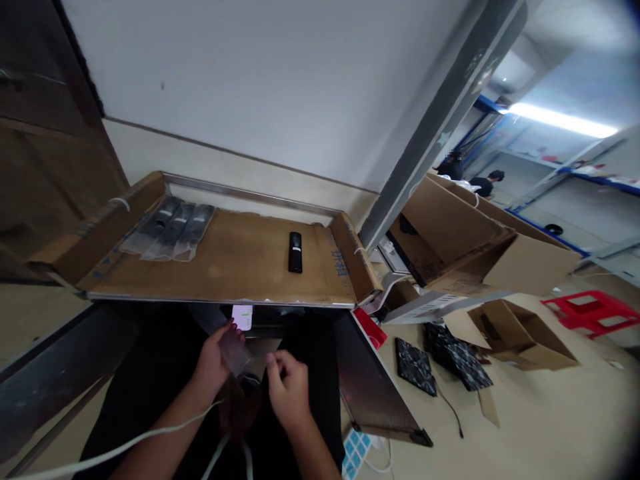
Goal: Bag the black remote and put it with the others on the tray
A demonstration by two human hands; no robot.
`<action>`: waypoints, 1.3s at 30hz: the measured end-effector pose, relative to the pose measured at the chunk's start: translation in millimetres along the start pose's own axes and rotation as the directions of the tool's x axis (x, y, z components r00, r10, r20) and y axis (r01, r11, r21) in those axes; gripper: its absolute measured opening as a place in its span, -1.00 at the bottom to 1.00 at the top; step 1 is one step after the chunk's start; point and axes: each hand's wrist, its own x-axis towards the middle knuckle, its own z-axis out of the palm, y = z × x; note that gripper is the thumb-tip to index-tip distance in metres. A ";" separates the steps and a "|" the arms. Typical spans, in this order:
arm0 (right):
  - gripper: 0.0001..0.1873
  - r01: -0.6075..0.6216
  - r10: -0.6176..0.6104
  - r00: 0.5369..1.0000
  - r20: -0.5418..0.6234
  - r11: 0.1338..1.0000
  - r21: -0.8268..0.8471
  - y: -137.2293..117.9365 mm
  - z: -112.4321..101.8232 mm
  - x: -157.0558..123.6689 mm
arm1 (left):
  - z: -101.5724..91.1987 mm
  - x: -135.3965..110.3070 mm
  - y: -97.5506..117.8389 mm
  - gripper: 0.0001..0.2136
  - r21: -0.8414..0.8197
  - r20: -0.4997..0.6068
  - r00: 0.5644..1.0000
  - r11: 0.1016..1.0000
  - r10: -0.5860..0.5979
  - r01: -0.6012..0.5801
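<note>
My left hand [214, 360] is closed round a clear plastic sleeve [235, 352] that seems to hold a dark remote, low in front of my lap. Close to its right, my right hand [287, 387] has its fingers curled and pinched; what they hold is too small to make out. A small pale label [243, 317] shows just above the sleeve. On the cardboard-lined shelf [230, 267] ahead lies one bare black remote [295, 252]. Three remotes in clear bags [170, 231] lie side by side at its left end.
Open cardboard boxes [480, 247] stand to the right, with a smaller box [520, 337] and dark panels [415, 365] on the floor. A red stool [593, 310] is far right. A white cable [125, 443] crosses my left arm. People sit far off behind the boxes.
</note>
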 end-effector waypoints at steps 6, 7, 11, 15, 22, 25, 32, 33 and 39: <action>-0.43 0.062 -0.261 0.927 -0.270 0.816 -0.575 -81.4 -34.9 140.8 | -0.3 -3.7 0.0 -0.79 0.027 0.122 0.990 0.997 -0.074 0.072; -0.32 -0.011 -0.190 0.951 -0.245 0.767 -0.641 -89.3 -32.0 165.9 | -1.0 -4.3 -1.2 -0.78 0.038 0.132 0.988 0.996 -0.084 0.080; -0.37 -0.208 0.051 0.974 -0.220 0.583 -0.785 -103.8 -9.5 226.0 | -2.8 -6.4 -0.5 -0.74 0.060 0.156 0.983 0.995 -0.094 0.086; -0.36 -0.193 0.137 0.980 -0.141 0.536 -0.822 -109.6 -1.3 227.7 | -5.1 -6.0 4.2 -0.74 0.072 0.133 0.985 0.992 -0.109 0.100; -0.61 -0.081 0.170 0.984 0.062 0.720 -0.689 -106.4 -53.2 156.1 | -10.6 2.9 3.2 -0.73 0.056 0.144 0.986 0.996 -0.083 0.076; -0.54 -0.250 0.235 0.927 0.291 0.968 0.014 -85.5 -76.1 85.6 | -9.7 8.9 1.5 -0.76 0.034 0.115 0.991 0.997 -0.072 0.068; -0.18 -0.697 0.445 0.671 0.594 0.652 0.299 -19.8 -81.2 -37.1 | -4.7 19.4 1.4 -0.89 -0.062 0.083 0.994 0.995 -0.075 0.080; -0.17 -0.704 0.464 0.665 0.585 0.651 0.283 -14.6 -81.3 -42.3 | -3.8 18.9 1.5 -0.90 -0.066 0.075 0.994 0.995 -0.074 0.079; -0.23 -0.705 0.483 0.652 0.584 0.670 0.232 -10.2 -74.2 -48.1 | 0.9 10.5 2.2 -0.91 -0.045 0.071 0.994 0.996 -0.077 0.080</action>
